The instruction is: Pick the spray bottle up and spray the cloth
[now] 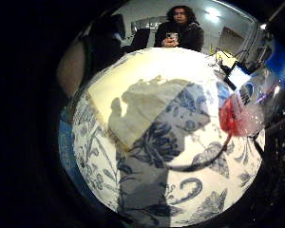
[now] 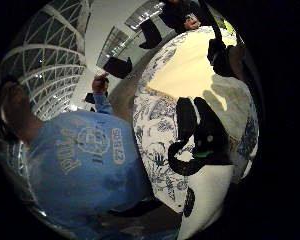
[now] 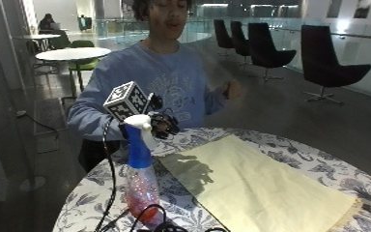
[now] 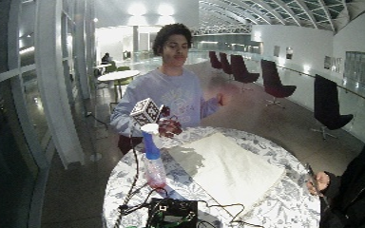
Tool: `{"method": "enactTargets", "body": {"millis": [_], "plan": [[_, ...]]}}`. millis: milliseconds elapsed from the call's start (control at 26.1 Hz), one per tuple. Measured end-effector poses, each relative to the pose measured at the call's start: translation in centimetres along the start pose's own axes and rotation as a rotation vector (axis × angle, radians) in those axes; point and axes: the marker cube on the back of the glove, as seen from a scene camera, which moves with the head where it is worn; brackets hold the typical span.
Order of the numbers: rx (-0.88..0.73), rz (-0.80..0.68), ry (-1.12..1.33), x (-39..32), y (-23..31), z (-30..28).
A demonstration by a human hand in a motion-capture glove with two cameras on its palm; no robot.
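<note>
The bottle (image 3: pixel 140 179) is seen upright at the near table (image 3: pixel 288 150) edge, its long axis vertical. The right hand (image 3: pixel 163 124) is raised just behind its white head, fingers loosely curled, holding nothing. Farther right, the cloth (image 3: pixel 249 179) is spread flat.

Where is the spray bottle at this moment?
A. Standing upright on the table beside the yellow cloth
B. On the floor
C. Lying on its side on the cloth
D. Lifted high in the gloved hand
A: in the outside view the spray bottle stands upright on the table next to the yellow cloth.
</note>
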Motion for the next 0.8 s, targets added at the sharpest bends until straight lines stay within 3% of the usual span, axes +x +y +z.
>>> {"method": "enactTargets", "body": {"millis": [805], "plan": [[0.079, -0.083, -0.015, 0.6, 1.3, -0.1]]}}
